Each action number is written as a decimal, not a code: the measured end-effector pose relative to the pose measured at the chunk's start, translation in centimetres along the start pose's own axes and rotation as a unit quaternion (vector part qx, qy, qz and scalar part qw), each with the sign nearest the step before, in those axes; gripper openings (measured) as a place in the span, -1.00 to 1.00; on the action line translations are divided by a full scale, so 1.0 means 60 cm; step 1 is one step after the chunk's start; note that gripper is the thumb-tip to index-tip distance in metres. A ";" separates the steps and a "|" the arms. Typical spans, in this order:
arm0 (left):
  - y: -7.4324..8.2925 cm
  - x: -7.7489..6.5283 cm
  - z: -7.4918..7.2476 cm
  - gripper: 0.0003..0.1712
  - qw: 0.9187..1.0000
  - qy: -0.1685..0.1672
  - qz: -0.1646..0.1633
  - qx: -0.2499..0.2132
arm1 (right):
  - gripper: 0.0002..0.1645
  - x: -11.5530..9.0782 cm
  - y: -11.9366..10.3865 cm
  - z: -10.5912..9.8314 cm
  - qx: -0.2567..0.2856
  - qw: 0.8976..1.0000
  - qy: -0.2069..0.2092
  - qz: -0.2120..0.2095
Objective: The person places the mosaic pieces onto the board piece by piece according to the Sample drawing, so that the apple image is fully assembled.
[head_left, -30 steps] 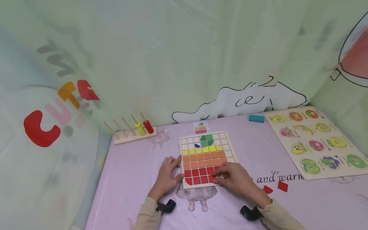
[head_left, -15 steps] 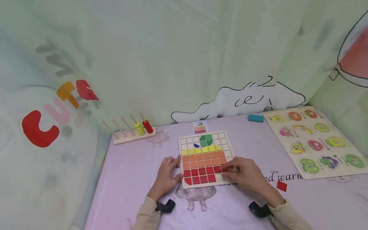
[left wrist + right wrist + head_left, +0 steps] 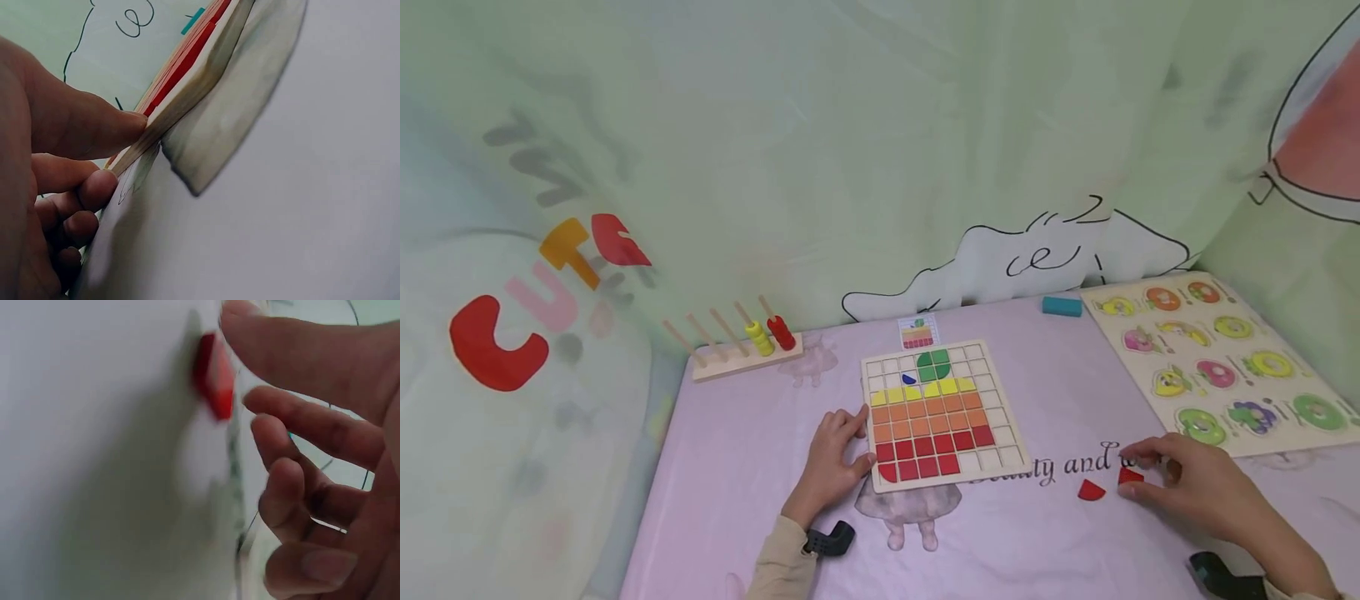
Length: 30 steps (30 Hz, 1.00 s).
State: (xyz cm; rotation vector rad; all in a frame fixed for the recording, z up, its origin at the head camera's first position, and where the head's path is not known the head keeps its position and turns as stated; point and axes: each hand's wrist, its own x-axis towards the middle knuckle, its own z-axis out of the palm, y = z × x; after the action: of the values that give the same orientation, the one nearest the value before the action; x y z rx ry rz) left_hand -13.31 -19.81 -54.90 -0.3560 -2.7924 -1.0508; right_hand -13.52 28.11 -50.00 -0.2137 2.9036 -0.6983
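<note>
A light wooden grid board (image 3: pixel 1011 446) lies on the table, with red, orange, yellow, green and blue tiles in its cells. My left hand (image 3: pixel 831 458) pinches its near left edge; in the left wrist view the thumb (image 3: pixel 94 125) lies on the top edge and the fingertips are at the side. My right hand (image 3: pixel 1202 483) is over a red square tile (image 3: pixel 1130 476), thumb and fingers spread around it. In the right wrist view a blurred red tile (image 3: pixel 215 378) is apart from the fingers. A red quarter-round tile (image 3: pixel 1092 490) lies just left of the square.
A small picture card (image 3: pixel 917 332) lies behind the board. At the back left is a wooden peg stand (image 3: pixel 737 364) with yellow and red beads. A teal block (image 3: pixel 1062 307) and a fruit puzzle board (image 3: pixel 1157 354) lie at the back right.
My right hand has left the grid board and moved right to the loose red tiles. A red square now shows at the right end of the upper red row. The left hand stays put.
</note>
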 end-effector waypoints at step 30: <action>-0.002 0.002 -0.003 -0.16 1.000 -0.003 0.003 -0.007 | -0.55 0.052 -0.128 0.076 0.243 0.968 0.042 -0.044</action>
State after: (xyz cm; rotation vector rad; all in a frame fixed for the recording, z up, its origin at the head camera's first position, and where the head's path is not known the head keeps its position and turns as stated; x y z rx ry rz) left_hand -13.45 -19.98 -54.83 -0.3679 -2.7886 -1.0700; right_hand -14.97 18.82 -50.80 -0.2574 2.7001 -1.4316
